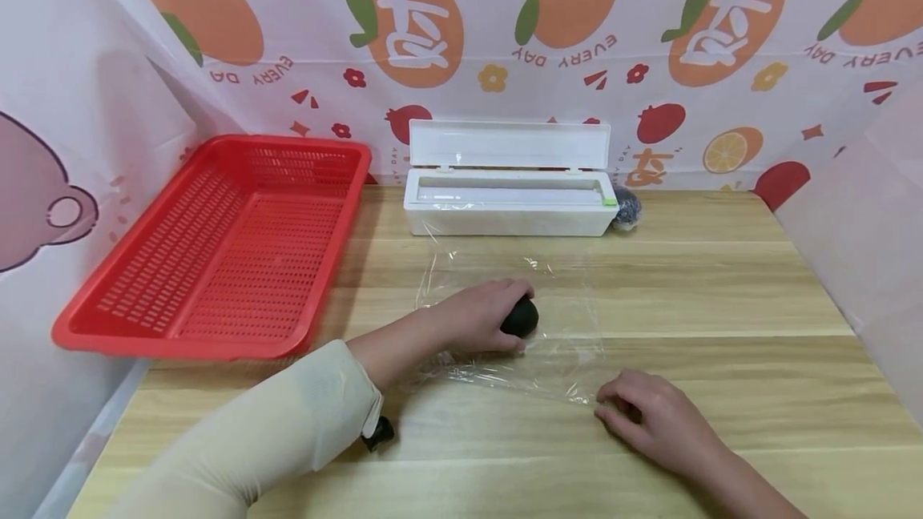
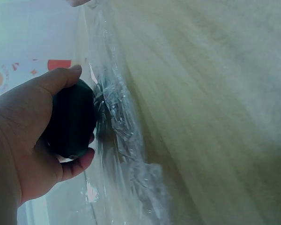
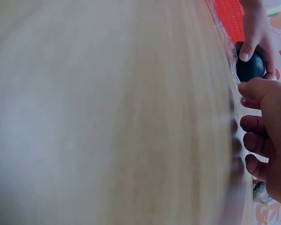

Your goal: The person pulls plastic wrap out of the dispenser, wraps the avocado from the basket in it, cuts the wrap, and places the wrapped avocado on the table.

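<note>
A sheet of clear plastic wrap (image 1: 558,343) lies over the table, running forward from a white wrap dispenser box (image 1: 505,220) whose lid stands raised. My left hand (image 1: 485,317) grips a dark green, smooth oval fruit (image 1: 522,318), which looks like an avocado, over the middle of the sheet. In the left wrist view, thumb and fingers curl round the fruit (image 2: 72,119), beside crumpled wrap (image 2: 124,126). At the sheet's near right corner, my right hand (image 1: 659,421) pinches the wrap's edge between thumb and forefinger; its other fingers (image 3: 256,143) are curled.
On the left stands a red perforated plastic basket (image 1: 328,263). A dark, film-wrapped round item (image 1: 627,208) sits by the dispenser's right end. Below my left sleeve (image 1: 317,415) lies a small black object (image 1: 378,433), partly hidden. A printed cloth (image 1: 497,102) hangs behind the table.
</note>
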Demonstrator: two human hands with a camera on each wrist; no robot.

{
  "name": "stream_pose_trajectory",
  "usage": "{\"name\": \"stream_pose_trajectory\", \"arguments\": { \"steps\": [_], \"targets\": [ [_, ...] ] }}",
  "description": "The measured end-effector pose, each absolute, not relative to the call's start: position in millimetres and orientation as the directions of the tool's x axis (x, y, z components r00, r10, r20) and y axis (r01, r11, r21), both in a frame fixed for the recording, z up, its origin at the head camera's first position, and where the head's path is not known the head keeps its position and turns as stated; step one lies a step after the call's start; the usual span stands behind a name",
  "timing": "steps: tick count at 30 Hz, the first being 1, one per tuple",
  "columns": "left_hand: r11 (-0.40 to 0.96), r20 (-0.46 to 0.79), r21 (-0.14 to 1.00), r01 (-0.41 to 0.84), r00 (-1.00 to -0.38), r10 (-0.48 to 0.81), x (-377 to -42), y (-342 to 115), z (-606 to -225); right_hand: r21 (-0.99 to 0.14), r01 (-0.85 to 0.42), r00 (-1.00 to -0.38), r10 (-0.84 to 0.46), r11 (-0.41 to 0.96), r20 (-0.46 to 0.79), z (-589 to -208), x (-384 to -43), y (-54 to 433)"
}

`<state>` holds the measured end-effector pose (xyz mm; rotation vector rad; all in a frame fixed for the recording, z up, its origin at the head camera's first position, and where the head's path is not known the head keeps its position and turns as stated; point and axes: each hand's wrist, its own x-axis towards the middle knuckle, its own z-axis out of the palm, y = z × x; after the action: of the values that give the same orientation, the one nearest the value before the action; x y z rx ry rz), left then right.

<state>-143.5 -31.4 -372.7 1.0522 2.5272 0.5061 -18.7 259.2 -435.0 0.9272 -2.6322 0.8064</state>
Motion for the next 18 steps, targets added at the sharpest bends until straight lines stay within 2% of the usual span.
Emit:
{"name": "stream_pose_trajectory", "arguments": {
  "steps": [10, 15, 18],
  "targets": [
    [0.646, -0.175, 0.461, 0.608, -0.652, 0.738, -142, -37, -378, -0.391, -0.681, -0.728, -0.516, 0.619, 0.452, -431, -22, 257],
    [0.651, -0.177, 0.489, 0.581, -0.665, 0.726, -142, -38, -382, -0.375, -0.678, -0.732, -0.532, 0.633, 0.426, -427, -24, 251],
    [0.645, -0.162, 0.503, 0.575, -0.671, 0.724, -142, -39, -383, -0.361, -0.706, -0.707, -0.58, 0.609, 0.405, -423, -30, 240]
  ]
}}
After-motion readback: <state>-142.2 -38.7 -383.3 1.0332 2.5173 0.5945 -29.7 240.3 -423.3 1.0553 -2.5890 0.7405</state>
